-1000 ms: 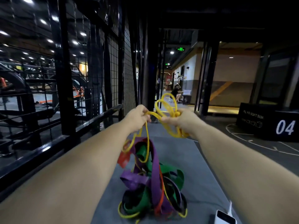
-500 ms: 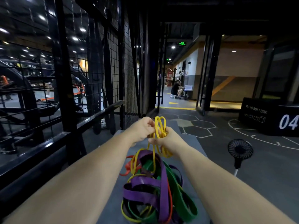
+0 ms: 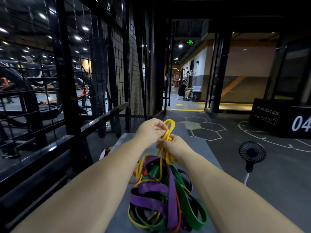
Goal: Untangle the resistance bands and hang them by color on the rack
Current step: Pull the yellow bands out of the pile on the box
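Note:
A tangle of purple, green, orange and yellow resistance bands (image 3: pixel 161 197) hangs below my hands over a grey mat (image 3: pixel 198 148). A thin yellow band (image 3: pixel 169 130) loops up out of the tangle. My left hand (image 3: pixel 149 130) pinches its upper loops. Just below and to the right, my right hand (image 3: pixel 175 147) grips the same yellow strands where they bunch together. The black wire-mesh rack (image 3: pixel 94 68) stands to my left.
A small black fan (image 3: pixel 252 153) on a white stand sits on the floor to the right. A black plyo soft box marked 04 (image 3: pixel 282 118) stands at far right. A person (image 3: pixel 183 90) sits far down the corridor. A black rail (image 3: pixel 50 148) runs along the left.
My hands have come close together and lower, bunching the yellow loops. The view has tilted up and back, bringing the fan into sight.

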Tool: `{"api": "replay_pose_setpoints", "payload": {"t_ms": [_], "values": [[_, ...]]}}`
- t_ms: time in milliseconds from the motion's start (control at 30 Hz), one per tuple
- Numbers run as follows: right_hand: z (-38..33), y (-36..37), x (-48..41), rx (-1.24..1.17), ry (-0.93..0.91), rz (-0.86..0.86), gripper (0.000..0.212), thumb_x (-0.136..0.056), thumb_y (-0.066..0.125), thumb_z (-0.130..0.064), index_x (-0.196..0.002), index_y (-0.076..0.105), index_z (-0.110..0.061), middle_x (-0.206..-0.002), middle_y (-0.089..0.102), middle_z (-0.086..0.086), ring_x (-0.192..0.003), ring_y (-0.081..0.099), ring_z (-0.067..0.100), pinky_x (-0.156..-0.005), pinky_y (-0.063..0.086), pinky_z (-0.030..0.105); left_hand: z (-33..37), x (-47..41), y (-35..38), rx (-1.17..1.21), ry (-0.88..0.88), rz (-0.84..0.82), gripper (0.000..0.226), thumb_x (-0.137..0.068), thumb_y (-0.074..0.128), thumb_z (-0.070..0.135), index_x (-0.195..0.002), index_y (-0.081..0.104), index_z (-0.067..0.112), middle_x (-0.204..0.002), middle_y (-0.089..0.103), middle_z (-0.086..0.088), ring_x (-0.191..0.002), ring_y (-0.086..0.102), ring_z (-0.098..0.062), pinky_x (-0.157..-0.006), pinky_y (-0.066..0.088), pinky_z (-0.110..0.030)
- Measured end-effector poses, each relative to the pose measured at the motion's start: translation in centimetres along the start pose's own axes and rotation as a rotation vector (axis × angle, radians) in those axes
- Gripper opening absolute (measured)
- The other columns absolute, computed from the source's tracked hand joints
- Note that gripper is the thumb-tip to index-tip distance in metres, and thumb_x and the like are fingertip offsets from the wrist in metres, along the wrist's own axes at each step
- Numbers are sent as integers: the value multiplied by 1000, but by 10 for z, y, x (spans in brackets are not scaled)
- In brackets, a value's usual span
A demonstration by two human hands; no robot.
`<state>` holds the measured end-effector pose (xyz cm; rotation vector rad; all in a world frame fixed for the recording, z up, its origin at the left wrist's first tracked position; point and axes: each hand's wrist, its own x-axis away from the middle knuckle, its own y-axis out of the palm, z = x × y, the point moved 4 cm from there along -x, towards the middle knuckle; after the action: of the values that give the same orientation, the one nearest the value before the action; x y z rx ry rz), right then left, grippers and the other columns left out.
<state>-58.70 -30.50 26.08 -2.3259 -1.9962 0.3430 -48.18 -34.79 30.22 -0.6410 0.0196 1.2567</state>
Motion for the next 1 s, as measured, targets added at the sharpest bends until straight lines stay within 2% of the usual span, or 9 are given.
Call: {"api": "replay_pose_setpoints", "payload": {"t_ms": [200,333,467,533,633,767,867,933,1000], "values": [[-6,-24,-7,140,0,144,18,-92,65,-30,-82,57,-18,-73,62,1,-71,58,20,-78,53,41,-9,8,-22,-209,-23,281,26,-77,76,42,-86,58,27,-76,63,9,-73,59,-11,-64,46,-28],[-28,-35,-8,-77,-49,121,16,-93,65,-27,-83,56,-18,-71,56,2,-59,52,17,-60,47,33,-32,16,0,-71,-125,-138,45,-86,62,53,-119,54,23,-118,61,0,-108,57,-15,-97,47,-35],[-68,-43,-11,-207,-149,82,17,-95,62,-27,-83,53,-17,-69,53,0,-49,45,12,-49,41,27,-26,18,11,-40,-25,-275,59,-76,57,67,-103,54,15,-93,57,-4,-88,56,-18,-84,45,-35],[-77,-48,-12,-214,-171,88,15,-95,62,-27,-86,54,-17,-72,54,1,-51,45,12,-51,41,30,-27,15,8,-22,-79,-274,46,-81,60,62,-99,52,21,-97,58,-2,-92,58,-19,-87,45,-33],[-62,-51,-15,-81,-150,123,11,-94,63,-26,-87,56,-19,-77,59,4,-58,51,15,-59,47,37,-47,12,7,-101,-200,-348,64,-63,75,67,-111,61,28,-111,68,4,-104,64,-16,-100,47,-35],[-32,-51,-16,179,-91,162,8,-92,64,-33,-90,58,-28,-84,64,2,-68,61,18,-74,53,41,-59,16,12,-250,-253,-505,44,-69,82,45,-106,64,30,-109,70,6,-101,65,-12,-98,49,-33],[-21,-50,-16,280,-37,167,10,-93,62,-35,-95,57,-27,-84,65,0,-74,66,17,-71,54,36,-60,13,4,-338,-301,-423,79,-48,83,57,-115,56,25,-113,66,1,-102,62,-17,-97,49,-37],[-13,-46,-17,164,35,146,12,-93,63,-33,-93,56,-23,-89,68,7,-80,70,23,-78,58,44,-55,16,-3,-333,-342,-352,77,-57,83,47,-120,48,21,-116,61,-3,-106,59,-22,-98,47,-39],[-7,-38,-16,-79,114,106,12,-95,62,-26,-96,53,-18,-89,66,11,-74,71,25,-67,58,43,-49,17,-8,-267,-366,-312,75,-63,83,38,-124,44,21,-118,57,-4,-109,57,-24,-98,48,-39]]}}
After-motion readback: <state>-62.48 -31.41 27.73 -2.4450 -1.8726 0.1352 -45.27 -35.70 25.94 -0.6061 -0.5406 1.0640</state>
